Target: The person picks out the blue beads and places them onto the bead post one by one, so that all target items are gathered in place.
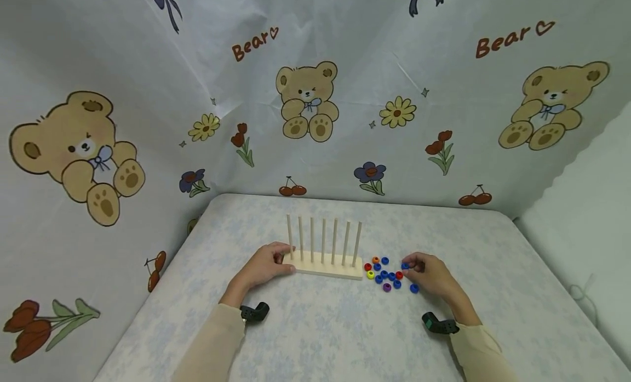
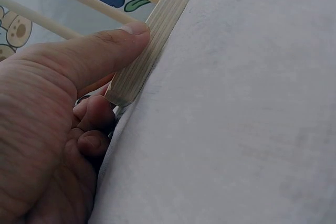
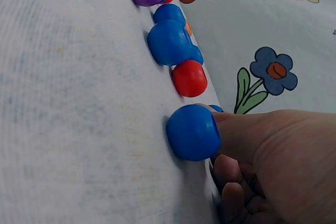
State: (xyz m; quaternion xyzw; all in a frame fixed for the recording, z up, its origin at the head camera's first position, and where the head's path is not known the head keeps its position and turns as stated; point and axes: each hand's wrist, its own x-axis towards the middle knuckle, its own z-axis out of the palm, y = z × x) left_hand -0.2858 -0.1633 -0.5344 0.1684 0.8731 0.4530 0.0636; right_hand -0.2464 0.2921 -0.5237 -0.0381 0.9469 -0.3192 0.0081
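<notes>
The work looks to be at its beginning: the pale wooden rack (image 1: pixel 327 268), a flat long base with seven thin upright pegs (image 1: pixel 323 239), carries no bead on any peg. All the round beads are outside it, so, as I judge, the whole placing of them is left to do.

The person's left hand (image 1: pixel 263 264) grips the left end of the base, with the thumb on its front edge. The right hand (image 1: pixel 431 273) is closed at the fingertips on one small glossy blue bead (image 1: pixel 405 266), which is pinched between thumb and finger; in the right wrist view the thumb hides most of it.

Just beside these fingertips a shiny red bead (image 1: pixel 399 275) lies on the pale mottled bench (image 1: pixel 320 332). A second blue bead (image 1: pixel 414 288) lies near the hand, on the person's side. The other beads, mostly blue, with a round purple bead (image 1: pixel 386 288) nearest to the person, are grouped between the right hand and the right end of the rack.
</notes>
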